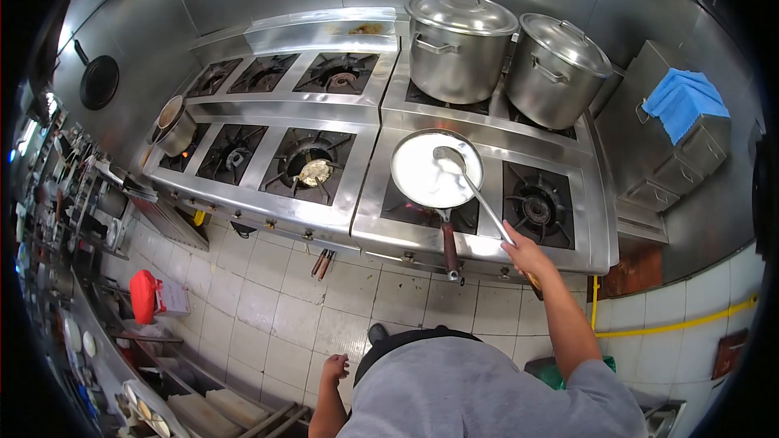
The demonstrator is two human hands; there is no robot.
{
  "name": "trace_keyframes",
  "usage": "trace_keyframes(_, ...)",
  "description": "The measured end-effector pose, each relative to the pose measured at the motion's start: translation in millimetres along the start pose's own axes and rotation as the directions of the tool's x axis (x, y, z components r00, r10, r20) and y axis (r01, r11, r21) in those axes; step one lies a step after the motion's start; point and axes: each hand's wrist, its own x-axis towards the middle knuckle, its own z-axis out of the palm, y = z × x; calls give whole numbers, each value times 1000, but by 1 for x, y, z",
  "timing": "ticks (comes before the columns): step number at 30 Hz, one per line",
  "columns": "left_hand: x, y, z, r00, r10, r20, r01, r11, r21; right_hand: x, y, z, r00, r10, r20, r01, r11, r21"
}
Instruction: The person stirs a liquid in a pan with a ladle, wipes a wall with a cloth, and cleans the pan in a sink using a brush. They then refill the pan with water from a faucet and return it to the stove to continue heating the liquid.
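My right hand (527, 255) is closed around the handle of a long metal ladle (485, 204). The ladle's bowl rests in white liquid inside a frying pan (422, 201). That pan sits on a front burner, its dark red handle (450, 250) pointing toward me, untouched by either hand. Low beside my body, over the tiled floor, hangs my left hand (335, 367), its fingers partly curled; whether anything is in it is too small to tell.
Two large lidded pots (458, 61) stand on the rear burners. A saucepan (174, 131) is at the stove's far left. A blue cloth (686, 101) lies on a metal cabinet at right. A yellow pipe (673, 326) runs low on the right; a red bag (143, 296) is at left.
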Motion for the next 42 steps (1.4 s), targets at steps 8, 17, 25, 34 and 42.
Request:
trace_keyframes(8, 2, -14, -1, 999, -32, -4, 32, 999, -11, 30, -4, 8, 987, 70, 145, -133, 860, 492)
trace_keyframes(17, -7, -22, -3, 999, -36, -22, 35, 999, -23, 12, 14, 30, 962, -154, -225, 178, 980, 91)
trace_keyframes(25, 5, -20, 2, 999, -28, 23, 28, 1000, 8, -25, 2, 24, 984, -78, -163, 104, 982, 157)
trace_keyframes(34, 21, 58, 43, 966, 186, 179, -182, 983, -39, -32, 22, 51, 998, -38, -54, 50, 973, 227)
trace_keyframes(42, -119, 310, 212, 569, 389, 724, -47, 895, -444, -36, 24, 89, 981, -41, -192, 115, 913, 390)
